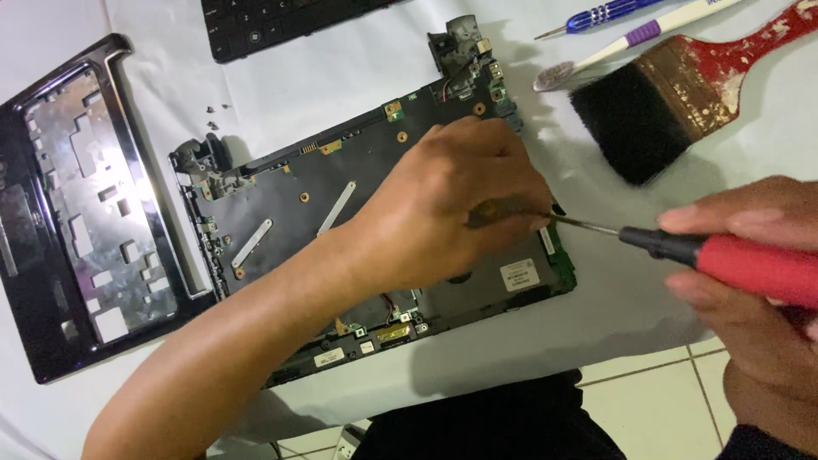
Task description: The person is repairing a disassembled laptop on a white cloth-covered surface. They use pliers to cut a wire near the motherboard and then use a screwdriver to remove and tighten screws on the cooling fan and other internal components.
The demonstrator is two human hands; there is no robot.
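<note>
The laptop base, stripped of its top cover, lies flat on the white-covered desk at the centre of the view, its long axis running from 8 o'clock to 2 o'clock. Circuit board, hinge brackets and small connectors are exposed.

Left hand: rests palm-down on the right half of the base, fingers curled toward the screwdriver tip. Whether this grip pinches anything beneath the fingers cannot be told; the fingertips are hidden.

Right hand: at 3 o'clock, grip closed around the red handle of a screwdriver. The thin shaft points toward 9 o'clock and meets the base under the left fingers.

Handling, as a judgement:
- The base appears rigid but thin and fairly light. The board and connectors look fragile, so support it by the outer plastic edges or the hinge corners, not by the components.
- The screwdriver is stiff, and its handle gives a secure hold; the narrow tip could slip off a small screw head.

Surroundings:
- The black palm-rest frame lies at 9 o'clock, well apart from the hands.
- A keyboard lies at 12 o'clock.
- Loose screws lie near 11 o'clock.
- A wide paintbrush, a toothbrush and a blue screwdriver lie at 1 to 2 o'clock.
</note>
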